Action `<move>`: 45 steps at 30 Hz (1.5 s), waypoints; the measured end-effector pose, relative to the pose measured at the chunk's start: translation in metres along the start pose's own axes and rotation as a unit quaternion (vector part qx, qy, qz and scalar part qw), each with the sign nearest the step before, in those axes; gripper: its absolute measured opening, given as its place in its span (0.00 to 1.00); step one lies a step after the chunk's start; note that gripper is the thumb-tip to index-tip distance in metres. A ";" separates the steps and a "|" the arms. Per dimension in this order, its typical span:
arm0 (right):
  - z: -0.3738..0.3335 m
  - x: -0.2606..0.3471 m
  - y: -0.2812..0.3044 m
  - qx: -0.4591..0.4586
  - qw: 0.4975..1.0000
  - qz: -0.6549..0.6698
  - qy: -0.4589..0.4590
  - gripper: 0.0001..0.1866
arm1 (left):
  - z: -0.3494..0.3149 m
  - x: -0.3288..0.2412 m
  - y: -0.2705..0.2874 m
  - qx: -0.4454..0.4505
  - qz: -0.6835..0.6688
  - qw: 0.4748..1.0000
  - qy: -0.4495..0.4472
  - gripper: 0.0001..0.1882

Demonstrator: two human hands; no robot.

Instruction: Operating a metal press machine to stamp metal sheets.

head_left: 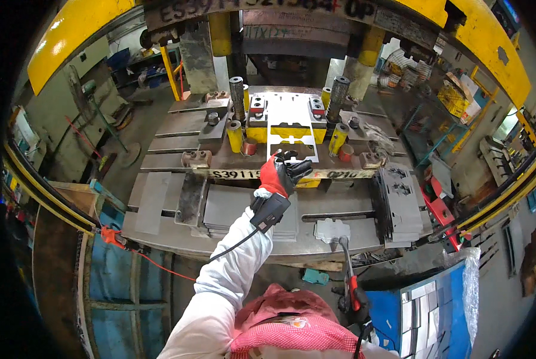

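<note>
My left hand [286,173], in a red and black glove, reaches to the near end of a bright cut-out metal sheet [291,118]. Its fingers stretch to the right, apart from the thumb; whether the glove touches the sheet is hard to tell. This sheet lies on the lower die [256,133] of a press, its near end jutting past the die's front. Low on the right, my right hand [356,306], in a dark glove, is closed round a long red-handled tool [353,283]. The tool's tip meets a small notched metal plate [331,230] on the press bed.
Flat sheets [235,206] are stacked behind my left forearm. A stack of cut plates [398,206] stands at the bed's right. Dark guide posts [237,99] and yellow cylinders [338,137] flank the die. Bright metal pieces [420,317] lie on a blue surface at lower right.
</note>
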State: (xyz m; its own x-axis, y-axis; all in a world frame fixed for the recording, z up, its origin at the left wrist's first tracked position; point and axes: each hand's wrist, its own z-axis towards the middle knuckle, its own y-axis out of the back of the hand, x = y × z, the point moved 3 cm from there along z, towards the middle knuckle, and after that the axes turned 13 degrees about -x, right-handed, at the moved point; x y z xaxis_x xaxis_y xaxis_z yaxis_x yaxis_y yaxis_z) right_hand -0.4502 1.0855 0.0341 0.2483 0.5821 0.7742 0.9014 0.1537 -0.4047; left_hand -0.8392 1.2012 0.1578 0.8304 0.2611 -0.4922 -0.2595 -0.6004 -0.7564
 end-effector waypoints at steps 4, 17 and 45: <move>-0.014 -0.016 -0.001 -0.015 0.999 0.036 -0.028 0.29 | 0.001 0.001 -0.001 0.008 -0.017 1.000 0.016 0.23; -0.028 -0.020 -0.003 -0.065 0.996 0.059 -0.026 0.29 | 0.007 0.002 0.000 0.024 -0.064 0.997 0.031 0.21; -0.018 -0.044 0.018 0.003 0.999 0.033 -0.040 0.29 | 0.017 0.004 0.006 0.035 0.014 0.999 -0.004 0.24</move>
State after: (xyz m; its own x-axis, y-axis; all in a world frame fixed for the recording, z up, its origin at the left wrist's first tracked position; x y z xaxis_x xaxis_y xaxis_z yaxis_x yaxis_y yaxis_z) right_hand -0.4388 1.0482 0.0018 0.2770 0.6530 0.7048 0.8820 0.1182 -0.4562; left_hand -0.8457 1.2113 0.1437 0.8182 0.2523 -0.5165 -0.3162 -0.5528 -0.7709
